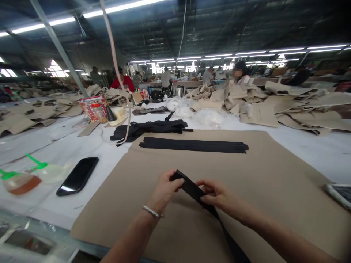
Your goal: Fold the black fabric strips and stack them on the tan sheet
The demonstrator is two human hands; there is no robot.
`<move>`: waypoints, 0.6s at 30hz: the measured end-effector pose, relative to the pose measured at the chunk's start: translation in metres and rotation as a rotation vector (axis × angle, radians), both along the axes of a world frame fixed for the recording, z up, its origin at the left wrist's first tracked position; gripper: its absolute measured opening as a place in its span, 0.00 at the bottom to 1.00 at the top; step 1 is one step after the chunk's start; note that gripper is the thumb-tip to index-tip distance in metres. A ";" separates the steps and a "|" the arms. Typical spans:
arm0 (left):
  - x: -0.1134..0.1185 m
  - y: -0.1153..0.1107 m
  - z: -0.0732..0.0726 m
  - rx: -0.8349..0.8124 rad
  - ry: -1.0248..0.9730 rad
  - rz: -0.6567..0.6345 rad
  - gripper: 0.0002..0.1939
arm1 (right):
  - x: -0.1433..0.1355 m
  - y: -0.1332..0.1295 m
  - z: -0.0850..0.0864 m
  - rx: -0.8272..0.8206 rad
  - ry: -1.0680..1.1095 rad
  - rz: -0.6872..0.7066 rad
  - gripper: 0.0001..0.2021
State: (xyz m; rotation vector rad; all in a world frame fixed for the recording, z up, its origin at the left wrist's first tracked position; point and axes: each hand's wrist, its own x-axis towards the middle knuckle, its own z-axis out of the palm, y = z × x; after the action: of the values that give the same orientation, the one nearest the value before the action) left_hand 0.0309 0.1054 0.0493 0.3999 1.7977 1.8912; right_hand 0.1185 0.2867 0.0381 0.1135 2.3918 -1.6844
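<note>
A long black strip (193,190) is held above a tan sheet (117,204) that covers the front of the table. My left hand (166,188) pinches its upper left end between thumb and fingers, with a bracelet on the wrist. Further along the strip, my right hand (214,193) grips it by the edge; the rest hangs down toward the bottom of the view. Beyond my hands, a flat stack of black strips (193,144) lies across the sheet. Behind that is a loose pile of black strips (153,128).
To the left lie a phone (77,176) and two bottles with green nozzles, one holding reddish-brown liquid (23,183). A pale cord (113,47) hangs down near the black pile. Tan pieces (259,113) are heaped at the back, where several people sit or stand.
</note>
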 end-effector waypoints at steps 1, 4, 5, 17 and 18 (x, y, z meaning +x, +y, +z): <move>-0.002 -0.002 0.002 -0.007 0.000 0.011 0.09 | 0.001 0.000 -0.003 0.021 0.003 -0.011 0.19; -0.010 -0.007 0.006 -0.010 -0.010 0.050 0.09 | 0.004 0.002 -0.010 0.094 -0.001 -0.032 0.17; -0.014 -0.008 0.008 -0.003 -0.021 0.065 0.09 | 0.006 0.004 -0.012 0.120 -0.014 -0.036 0.17; -0.062 -0.076 -0.007 -0.049 -0.255 0.326 0.07 | 0.089 0.094 0.010 0.162 -0.392 -0.087 0.13; -0.060 -0.079 -0.009 -0.065 -0.285 0.357 0.07 | 0.098 0.105 0.013 0.135 -0.438 -0.084 0.15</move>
State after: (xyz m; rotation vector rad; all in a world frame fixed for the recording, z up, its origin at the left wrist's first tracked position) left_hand -0.0292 0.0261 0.0400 -0.2214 1.8158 1.9916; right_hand 0.2165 0.3915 0.0514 0.5511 2.1837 -1.3547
